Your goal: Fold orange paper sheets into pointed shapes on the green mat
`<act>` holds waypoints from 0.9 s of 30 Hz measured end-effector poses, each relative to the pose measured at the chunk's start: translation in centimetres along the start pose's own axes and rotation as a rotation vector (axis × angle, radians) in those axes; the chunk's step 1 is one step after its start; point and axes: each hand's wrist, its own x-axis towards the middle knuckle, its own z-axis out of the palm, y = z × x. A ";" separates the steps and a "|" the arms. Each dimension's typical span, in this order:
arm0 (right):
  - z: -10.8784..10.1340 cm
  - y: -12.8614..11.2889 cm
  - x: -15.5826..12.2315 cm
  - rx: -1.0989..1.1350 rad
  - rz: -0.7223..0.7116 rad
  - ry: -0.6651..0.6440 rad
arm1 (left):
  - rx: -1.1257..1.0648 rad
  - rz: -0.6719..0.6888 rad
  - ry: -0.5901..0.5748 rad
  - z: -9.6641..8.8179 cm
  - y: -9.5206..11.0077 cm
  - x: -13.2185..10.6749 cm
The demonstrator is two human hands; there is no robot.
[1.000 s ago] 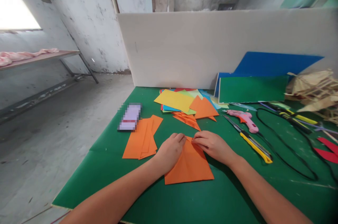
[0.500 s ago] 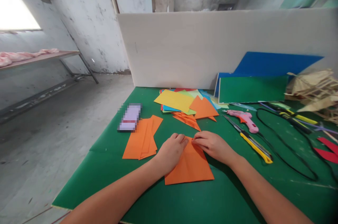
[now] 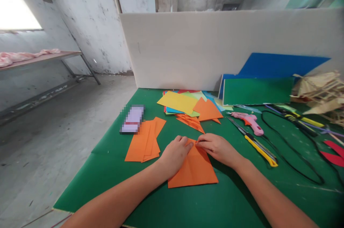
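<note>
A sheet of orange paper [image 3: 197, 169] lies on the green tabletop in front of me, with a faint crease down its middle. My left hand [image 3: 177, 154] rests over its upper left part, thumb and fingers closed at the far edge. From the right, my right hand [image 3: 216, 149] pinches the same far edge, its fingertips close to the left ones. The paper under the fingers is partly hidden. Left of my hands are several orange paper pieces [image 3: 142, 142], and beyond them folded orange pieces [image 3: 190, 122] lie beside an orange pointed piece [image 3: 208, 109].
A phone [image 3: 133, 119], blurred out, lies at the left. Coloured paper sheets [image 3: 177, 102] are stacked at the back. On the right are a pink glue gun [image 3: 251, 122] with its black cord, a yellow utility knife [image 3: 260, 149] and red pieces [image 3: 333, 156]. A white board [image 3: 174, 49] stands behind.
My left thumb has shifted slightly right along the paper's far edge. Everything else looks the same.
</note>
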 end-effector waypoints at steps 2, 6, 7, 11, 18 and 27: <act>0.0 0.0 0.0 0.005 0.002 0.001 | 0.002 -0.001 0.005 0.0 0.0 0.0; -0.1 0.0 0.0 0.004 0.007 -0.018 | 0.020 -0.002 -0.006 -0.1 0.1 0.0; -0.1 0.0 0.0 -0.002 0.009 -0.020 | 0.020 -0.015 -0.006 -0.1 0.2 0.0; -0.2 -0.2 0.1 -0.023 0.010 -0.007 | 0.017 -0.091 0.036 -0.2 0.3 -0.2; 0.0 -0.1 0.3 0.039 -0.026 -0.016 | 0.002 -0.131 0.055 0.0 0.3 -0.4; -0.1 0.3 0.1 0.064 -0.009 -0.073 | 0.045 -0.118 0.022 -0.3 0.5 -0.4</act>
